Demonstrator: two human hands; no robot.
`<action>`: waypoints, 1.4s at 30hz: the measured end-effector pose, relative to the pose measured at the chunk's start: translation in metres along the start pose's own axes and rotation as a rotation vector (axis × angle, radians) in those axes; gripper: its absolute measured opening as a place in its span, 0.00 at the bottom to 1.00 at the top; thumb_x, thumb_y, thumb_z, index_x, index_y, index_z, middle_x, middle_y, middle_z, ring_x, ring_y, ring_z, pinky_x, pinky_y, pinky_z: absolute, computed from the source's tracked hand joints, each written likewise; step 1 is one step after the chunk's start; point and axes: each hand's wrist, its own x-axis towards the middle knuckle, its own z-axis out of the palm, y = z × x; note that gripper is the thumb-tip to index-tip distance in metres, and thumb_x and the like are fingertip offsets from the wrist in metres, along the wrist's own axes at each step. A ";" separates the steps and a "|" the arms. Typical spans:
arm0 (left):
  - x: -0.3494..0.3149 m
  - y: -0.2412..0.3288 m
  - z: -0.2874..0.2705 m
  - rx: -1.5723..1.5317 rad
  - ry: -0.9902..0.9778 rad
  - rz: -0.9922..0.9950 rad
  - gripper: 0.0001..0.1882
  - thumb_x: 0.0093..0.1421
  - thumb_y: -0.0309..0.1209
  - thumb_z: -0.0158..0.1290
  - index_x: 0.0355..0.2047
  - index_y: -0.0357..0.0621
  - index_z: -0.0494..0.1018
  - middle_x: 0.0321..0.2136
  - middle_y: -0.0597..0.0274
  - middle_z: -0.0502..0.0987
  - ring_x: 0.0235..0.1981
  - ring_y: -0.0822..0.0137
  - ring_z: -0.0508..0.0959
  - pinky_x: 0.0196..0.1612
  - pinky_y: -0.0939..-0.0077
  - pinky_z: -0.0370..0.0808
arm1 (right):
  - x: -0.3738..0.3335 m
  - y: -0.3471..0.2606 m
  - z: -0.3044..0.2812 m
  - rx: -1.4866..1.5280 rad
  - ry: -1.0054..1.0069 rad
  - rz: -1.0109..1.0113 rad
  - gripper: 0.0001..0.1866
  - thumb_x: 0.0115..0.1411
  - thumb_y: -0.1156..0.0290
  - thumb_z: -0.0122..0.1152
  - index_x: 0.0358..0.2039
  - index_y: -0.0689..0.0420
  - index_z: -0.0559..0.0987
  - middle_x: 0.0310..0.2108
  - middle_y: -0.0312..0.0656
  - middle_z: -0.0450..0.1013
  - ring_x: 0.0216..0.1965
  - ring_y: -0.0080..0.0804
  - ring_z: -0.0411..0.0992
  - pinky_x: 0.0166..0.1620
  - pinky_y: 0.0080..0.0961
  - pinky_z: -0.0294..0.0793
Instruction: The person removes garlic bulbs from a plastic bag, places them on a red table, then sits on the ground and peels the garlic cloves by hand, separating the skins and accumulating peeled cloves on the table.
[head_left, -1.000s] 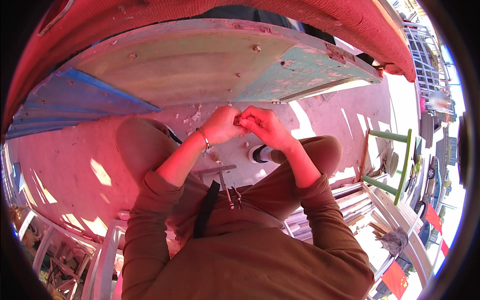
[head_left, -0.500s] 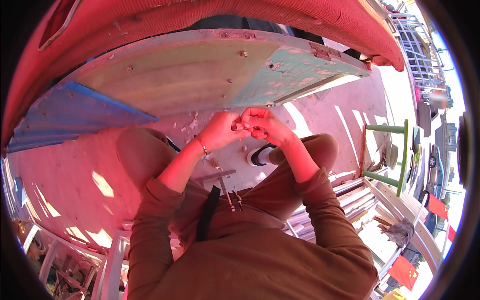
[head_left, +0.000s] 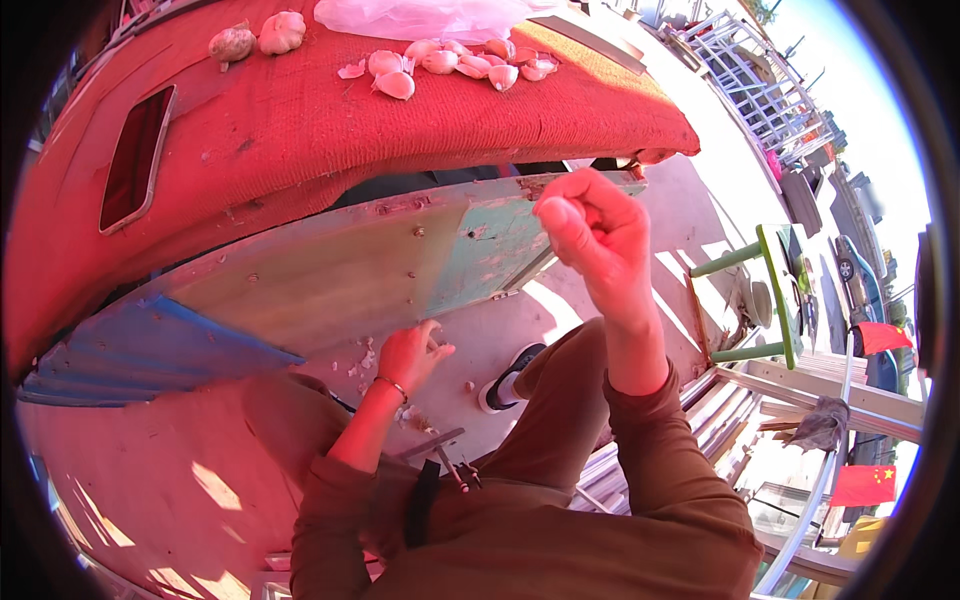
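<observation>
My right hand (head_left: 600, 232) is raised near the red-covered table's right front corner. Its fingers are curled in a fist, and whatever they hold, if anything, is hidden. Lower down, in front of my knees, my left hand (head_left: 410, 358) has its fingers apart and nothing visible in them; a bracelet circles that wrist. On the table (head_left: 290, 130) lies a loose group of garlic cloves (head_left: 440, 62), some with pinkish skin. Two whole garlic bulbs, one (head_left: 282, 33) beside the other (head_left: 232, 44), sit farther left.
A smartphone (head_left: 138, 160) rests on the table's left, and a thin whitish plastic bag (head_left: 430, 14) behind the cloves. Below the edge hangs a worn board (head_left: 340, 255). Peel scraps (head_left: 362, 362) litter the ground. A green-legged stool (head_left: 775, 300) lies at the right.
My hands have parted: the right rose toward the table while the left dropped lower. The view has tilted up, bringing the cloves, bulbs, bag and phone into sight.
</observation>
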 end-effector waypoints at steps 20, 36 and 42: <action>-0.003 0.005 0.006 -0.276 0.093 0.219 0.20 0.66 0.41 0.57 0.55 0.47 0.73 0.51 0.54 0.79 0.50 0.61 0.80 0.51 0.66 0.75 | 0.063 -0.032 -0.036 -0.527 0.445 -0.277 0.13 0.68 0.68 0.59 0.49 0.59 0.80 0.47 0.47 0.80 0.47 0.33 0.78 0.46 0.29 0.78; -0.084 0.160 -0.068 -0.683 0.197 0.380 0.21 0.77 0.39 0.42 0.43 0.33 0.77 0.34 0.60 0.82 0.36 0.69 0.80 0.51 0.72 0.74 | -0.197 0.209 0.062 -0.084 0.032 0.318 0.35 0.76 0.45 0.37 0.53 0.67 0.78 0.35 0.56 0.78 0.40 0.45 0.78 0.48 0.36 0.74; -0.020 0.231 -0.251 0.195 0.920 0.638 0.22 0.56 0.15 0.57 0.53 0.41 0.76 0.46 0.61 0.78 0.40 0.68 0.79 0.42 0.76 0.78 | -0.091 0.128 0.043 -0.117 -0.327 0.391 0.24 0.74 0.57 0.49 0.31 0.62 0.83 0.13 0.49 0.67 0.22 0.34 0.73 0.29 0.38 0.69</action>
